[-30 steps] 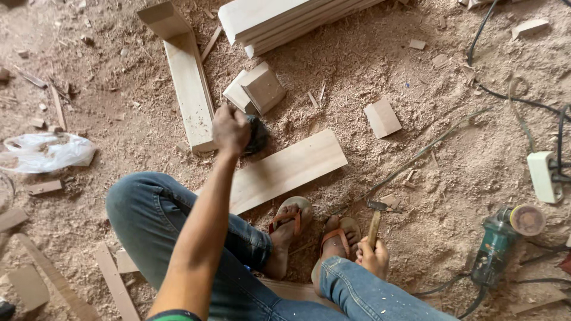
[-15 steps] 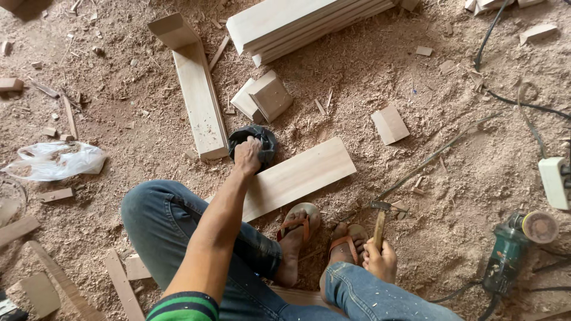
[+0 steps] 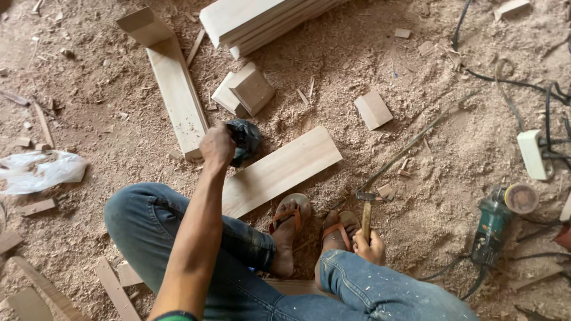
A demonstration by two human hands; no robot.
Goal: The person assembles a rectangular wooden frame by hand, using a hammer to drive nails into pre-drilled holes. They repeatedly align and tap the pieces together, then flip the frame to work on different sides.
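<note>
Left hand clenched on the black plastic bag (soft, light, crumply, best pinched at its bunched top) on the sawdust floor by the plank; right hand grips a hammer.

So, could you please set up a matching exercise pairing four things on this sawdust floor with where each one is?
Things:
1. black bag
2. hammer
3. angle grinder
4. flat board

Places:
A. lying far right, beside cables
B. held in the right hand
C. at the left hand
D. on the floor ahead of the sandalled feet

Pairs: 1-C, 2-B, 3-A, 4-D
</note>
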